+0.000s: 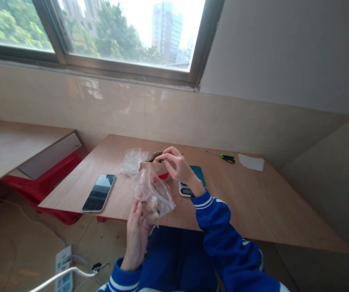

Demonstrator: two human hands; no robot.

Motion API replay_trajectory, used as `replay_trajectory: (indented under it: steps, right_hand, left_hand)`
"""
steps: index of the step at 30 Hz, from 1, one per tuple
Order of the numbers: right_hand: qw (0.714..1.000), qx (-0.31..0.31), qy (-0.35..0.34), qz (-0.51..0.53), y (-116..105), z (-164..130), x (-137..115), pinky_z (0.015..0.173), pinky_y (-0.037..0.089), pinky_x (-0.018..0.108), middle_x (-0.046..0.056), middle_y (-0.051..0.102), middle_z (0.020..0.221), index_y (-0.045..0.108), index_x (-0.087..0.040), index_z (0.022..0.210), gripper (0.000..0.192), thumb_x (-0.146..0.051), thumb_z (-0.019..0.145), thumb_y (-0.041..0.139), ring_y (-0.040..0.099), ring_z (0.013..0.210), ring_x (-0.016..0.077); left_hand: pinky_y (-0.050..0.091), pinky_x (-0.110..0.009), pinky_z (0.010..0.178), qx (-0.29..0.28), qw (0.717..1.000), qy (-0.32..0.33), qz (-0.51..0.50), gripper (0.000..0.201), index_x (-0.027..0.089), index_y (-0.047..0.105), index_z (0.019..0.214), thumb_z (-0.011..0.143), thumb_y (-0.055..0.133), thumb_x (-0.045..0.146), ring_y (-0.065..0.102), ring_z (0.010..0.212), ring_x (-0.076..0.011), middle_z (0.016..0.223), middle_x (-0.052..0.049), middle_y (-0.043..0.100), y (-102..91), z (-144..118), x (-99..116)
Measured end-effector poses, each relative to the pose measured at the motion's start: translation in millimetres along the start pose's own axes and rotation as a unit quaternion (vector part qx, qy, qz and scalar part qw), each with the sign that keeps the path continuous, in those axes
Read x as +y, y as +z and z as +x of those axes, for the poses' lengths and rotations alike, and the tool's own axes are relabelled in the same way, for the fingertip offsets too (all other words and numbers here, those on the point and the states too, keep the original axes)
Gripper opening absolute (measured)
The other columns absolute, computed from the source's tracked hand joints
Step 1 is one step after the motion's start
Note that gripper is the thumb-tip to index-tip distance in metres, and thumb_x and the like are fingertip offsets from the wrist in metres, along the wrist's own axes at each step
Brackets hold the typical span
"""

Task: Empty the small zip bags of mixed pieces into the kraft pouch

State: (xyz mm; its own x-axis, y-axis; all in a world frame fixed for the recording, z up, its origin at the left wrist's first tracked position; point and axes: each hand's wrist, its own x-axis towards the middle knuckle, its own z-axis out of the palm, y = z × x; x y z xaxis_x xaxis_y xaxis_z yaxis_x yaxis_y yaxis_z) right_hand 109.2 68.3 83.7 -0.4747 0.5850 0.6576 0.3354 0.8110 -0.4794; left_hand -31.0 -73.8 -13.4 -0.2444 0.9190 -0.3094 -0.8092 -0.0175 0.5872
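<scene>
The right hand [177, 164] pinches the mouth of a clear plastic bag [152, 192], while the left hand [137, 233] cups its filled bottom from below. The bag hangs over the near edge of the wooden table [253, 202], its long axis slanting from the upper hand down to the lower; the phone [99, 192] lies left of the bag.

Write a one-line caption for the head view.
Left hand supports a clear zip bag of small items while right hand pinches its top edge above a plywood table, phone alongside.
</scene>
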Motion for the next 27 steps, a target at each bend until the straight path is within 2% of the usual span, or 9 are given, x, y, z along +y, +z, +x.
replay_trajectory:
  steps: [2,3,8,10,14,17,21,24,27]
  right_hand:
    - [0.997,0.024,0.034,0.062,-4.9,-2.6,-11.8,0.082,0.05,0.032,0.006,0.056,0.094,0.068,-0.019,0.097,0.025,-0.011,0.091,0.045,0.057,0.091,0.017]
    - [0.994,0.006,0.053,0.096,-7.7,-4.4,-18.0,0.078,0.05,0.03,0.005,0.057,0.093,0.068,-0.019,0.096,0.023,-0.013,0.092,0.046,0.057,0.088,0.0159]
    - [0.937,-0.238,0.157,0.202,-14.8,-16.2,-36.9,0.071,0.052,0.025,0.003,0.065,0.091,0.066,-0.018,0.096,0.015,-0.02,0.091,0.053,0.062,0.08,0.0128]
    - [0.913,-0.282,0.199,0.216,-13.1,-20.9,-36.6,0.069,0.052,0.024,0.002,0.067,0.086,0.064,-0.018,0.094,0.01,-0.019,0.088,0.057,0.064,0.077,0.0123]
    - [0.875,-0.293,0.267,0.278,-9.3,-27.2,-29.1,0.051,0.049,0.021,-0.004,0.061,0.071,0.056,-0.02,0.094,0.009,-0.025,0.087,0.058,0.061,0.057,0.0102]
    - [0.868,-0.321,0.261,0.276,-7.6,-27.9,-24.9,0.046,0.044,0.019,-0.005,0.058,0.068,0.057,-0.019,0.091,0.012,-0.027,0.084,0.062,0.055,0.05,0.008]
    - [0.881,-0.346,0.237,0.217,-2.5,-29.7,-20.3,0.052,0.042,0.019,-0.004,0.057,0.069,0.063,-0.015,0.09,0.022,-0.034,0.082,0.068,0.052,0.058,0.008]
    - [0.868,-0.377,0.217,0.24,2.4,-35.8,-14.2,0.061,0.046,0.02,0.0,0.063,0.082,0.065,-0.015,0.105,0.034,-0.039,0.081,0.069,0.056,0.071,0.0105]
    - [0.856,-0.371,0.218,0.285,5.8,-43.3,-8.6,0.07,0.049,0.022,0.002,0.066,0.095,0.062,-0.017,0.114,0.044,-0.039,0.078,0.073,0.06,0.082,0.0125]
  left_hand:
    - [0.057,-0.034,0.087,-0.025,0.999,-0.006,-0.02,0.042,0.021,0.06,0.123,0.082,0.063,0.028,0.068,0.105,-0.0233,0.117,-0.01,0.07,-1.0,-1.1,1.2]
    - [0.055,-0.036,0.091,-0.035,0.999,-0.009,-0.028,0.045,0.021,0.059,0.126,0.082,0.061,0.027,0.067,0.107,-0.0246,0.119,-0.011,0.069,-1.5,-1.5,1.6]
    - [0.051,-0.04,0.098,-0.042,0.999,-0.007,-0.004,0.061,0.025,0.05,0.137,0.078,0.065,0.018,0.062,0.116,-0.0262,0.122,-0.01,0.068,-2.0,-4.0,0.5]
    - [0.051,-0.038,0.098,-0.057,0.998,-0.007,0.011,0.066,0.026,0.048,0.139,0.077,0.069,0.018,0.063,0.115,-0.0254,0.123,-0.009,0.068,-0.9,-5.7,0.2]
    - [0.055,-0.035,0.091,-0.076,0.997,-0.007,0.025,0.075,0.027,0.048,0.139,0.07,0.078,0.023,0.067,0.108,-0.025,0.121,-0.01,0.068,1.1,-7.2,-0.4]
    - [0.057,-0.028,0.083,-0.054,0.998,0.005,0.032,0.08,0.025,0.05,0.136,0.064,0.084,0.023,0.068,0.106,-0.0243,0.119,-0.01,0.07,0.9,-4.2,-3.2]
    - [0.056,-0.025,0.084,-0.032,0.997,0.032,0.058,0.075,0.025,0.049,0.136,0.068,0.082,0.025,0.069,0.103,-0.0216,0.118,-0.01,0.07,-0.6,1.5,-7.1]
    - [0.054,-0.029,0.09,-0.032,0.995,0.052,0.074,0.076,0.027,0.047,0.139,0.07,0.08,0.023,0.068,0.106,-0.0223,0.115,-0.008,0.072,-0.6,2.6,-7.5]
    - [0.055,-0.03,0.089,-0.02,0.994,0.067,0.084,0.073,0.027,0.049,0.137,0.071,0.08,0.023,0.067,0.107,-0.0229,0.111,-0.007,0.074,1.1,1.4,-7.6]
